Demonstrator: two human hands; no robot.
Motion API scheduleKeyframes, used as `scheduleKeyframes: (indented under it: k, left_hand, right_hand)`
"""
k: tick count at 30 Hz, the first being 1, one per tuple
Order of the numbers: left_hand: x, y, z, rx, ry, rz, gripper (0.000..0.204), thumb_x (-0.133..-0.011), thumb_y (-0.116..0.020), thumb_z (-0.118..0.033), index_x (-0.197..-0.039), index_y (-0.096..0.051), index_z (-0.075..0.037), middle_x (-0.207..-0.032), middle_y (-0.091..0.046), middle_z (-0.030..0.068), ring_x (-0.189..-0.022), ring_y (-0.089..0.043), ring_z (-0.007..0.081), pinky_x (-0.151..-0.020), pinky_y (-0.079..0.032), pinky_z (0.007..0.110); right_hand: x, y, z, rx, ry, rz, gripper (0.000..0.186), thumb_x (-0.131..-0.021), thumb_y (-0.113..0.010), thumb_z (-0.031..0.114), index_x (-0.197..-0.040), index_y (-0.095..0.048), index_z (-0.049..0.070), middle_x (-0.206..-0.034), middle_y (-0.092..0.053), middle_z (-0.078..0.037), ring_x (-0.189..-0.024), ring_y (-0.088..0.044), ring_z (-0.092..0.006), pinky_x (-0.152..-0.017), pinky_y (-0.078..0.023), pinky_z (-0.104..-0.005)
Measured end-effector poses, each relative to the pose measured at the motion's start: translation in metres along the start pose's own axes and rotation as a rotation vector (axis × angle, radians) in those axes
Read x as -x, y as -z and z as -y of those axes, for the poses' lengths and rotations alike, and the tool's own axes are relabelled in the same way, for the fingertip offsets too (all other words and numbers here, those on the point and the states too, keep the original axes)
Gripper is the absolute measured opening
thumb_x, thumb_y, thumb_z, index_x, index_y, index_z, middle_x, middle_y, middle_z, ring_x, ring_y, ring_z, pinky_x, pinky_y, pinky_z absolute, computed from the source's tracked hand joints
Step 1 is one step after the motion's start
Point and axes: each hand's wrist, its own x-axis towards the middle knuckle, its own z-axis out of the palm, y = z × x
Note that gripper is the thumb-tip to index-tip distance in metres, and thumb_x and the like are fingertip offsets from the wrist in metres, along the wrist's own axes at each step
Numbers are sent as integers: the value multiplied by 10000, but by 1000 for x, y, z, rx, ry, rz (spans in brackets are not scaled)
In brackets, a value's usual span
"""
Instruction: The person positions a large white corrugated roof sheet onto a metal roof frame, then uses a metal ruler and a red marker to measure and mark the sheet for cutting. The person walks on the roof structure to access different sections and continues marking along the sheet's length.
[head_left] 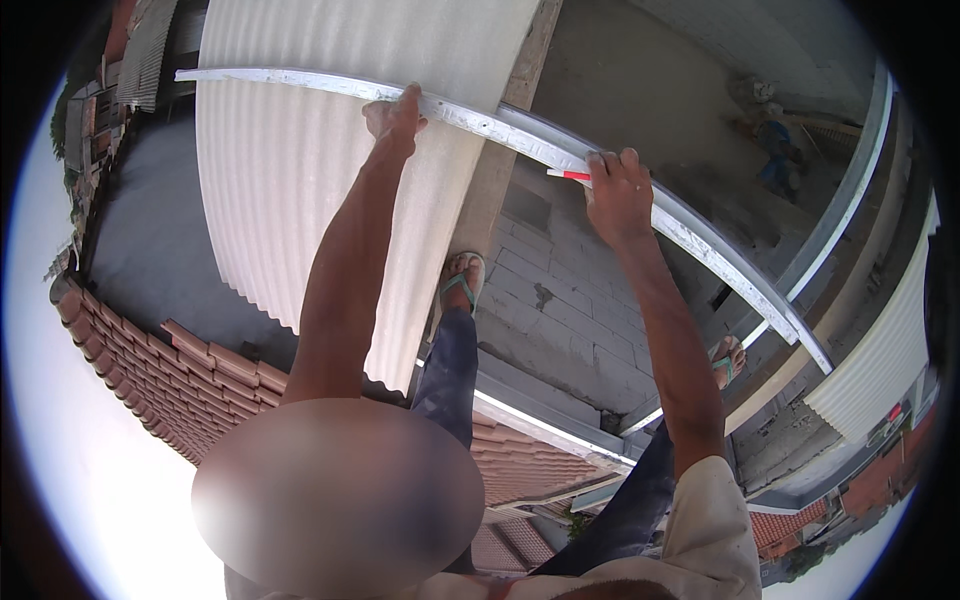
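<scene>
A long, thin silvery metal batten [300, 77] runs from the far left across a pale corrugated roofing sheet [290, 180] toward the lower right. My left hand [395, 122] grips its near edge over the sheet, the fingers closed and partly hidden. To the right, my right hand [620, 198] is closed around a thin red-and-white marker [569, 175], its white end pointing left. The fingers of that hand also rest against the batten. Beneath and behind the batten lies a metal channel beam [700, 225] spanning the opening.
My feet, in green-strapped sandals, stand wide apart: the left foot [463, 282] beside the sheet, the right foot [728, 360] on framing. Between them drops a deep opening with a block wall [560, 300]. Another metal beam [850, 200] crosses at right. Clay tiles [190, 390] lie left.
</scene>
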Motion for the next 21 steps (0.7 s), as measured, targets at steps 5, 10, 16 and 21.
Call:
scheduleKeyframes:
  k: [5, 10, 16, 21]
  left_hand:
    - [-24, 7, 20, 3, -13, 191, 631, -877, -744, -353, -1189, -535, 154, -1111, -643, 208, -913, -690, 282, -775, -651, 411]
    - [-37, 2, 31, 23, -80, 157, 746, -862, -727, -440, -1210, -535, 192, -1161, -612, 215, -966, -657, 282, -831, -631, 408]
    - [-42, -1, 31, 7, -78, 133, 818, -873, -718, -458, -1232, -486, 240, -1203, -597, 239, -1021, -660, 311, -892, -625, 391]
    - [-36, -2, 26, 7, -91, 113, 817, -874, -705, -468, -1224, -490, 238, -1229, -584, 245, -1044, -655, 307, -906, -625, 394]
  right_hand:
    - [77, 32, -63, 140, -122, 154, 388, -785, -792, 165, -1138, -667, 66, -1116, -700, -83, -1141, -593, -290, -916, -483, -426]
    - [101, 30, -86, 167, -82, 93, 372, -825, -800, 258, -1131, -668, 93, -1125, -702, -63, -1170, -599, -281, -971, -471, -414]
    - [96, 21, -94, 169, -42, -16, 289, -797, -798, 257, -1030, -681, 132, -1039, -660, -39, -1068, -625, -222, -886, -484, -377]
    - [100, 11, -100, 185, -13, -14, 451, -716, -876, 315, -1059, -650, 128, -1089, -623, -40, -1073, -611, -219, -894, -479, -381]
